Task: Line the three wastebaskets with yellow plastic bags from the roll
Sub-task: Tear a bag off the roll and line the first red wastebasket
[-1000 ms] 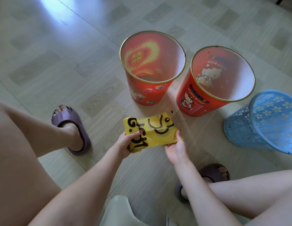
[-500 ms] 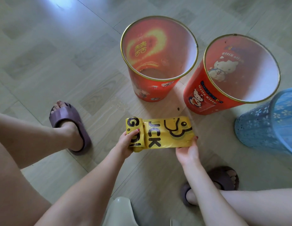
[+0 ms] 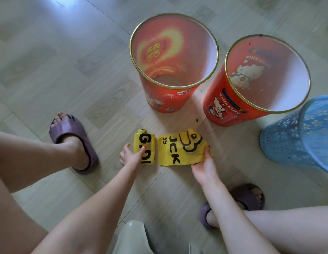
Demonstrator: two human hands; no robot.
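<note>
Left hand [image 3: 131,155] gripping yellow roll [image 3: 144,149], just left of torn-off yellow bag [image 3: 181,148]. Right hand [image 3: 205,165] pinching that bag's right edge. Both just before the red wastebaskets [image 3: 165,101].

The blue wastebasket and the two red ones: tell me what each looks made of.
Blue wastebasket: looks like moulded plastic, matt, its wall pierced with small holes in a flower pattern.
Left red wastebasket and right red wastebasket: thin printed sheet, probably plastic, slightly glossy; light glows through the walls and the print shows inside. Each has a gold rim, metal or metallic trim; I cannot tell which.
</note>
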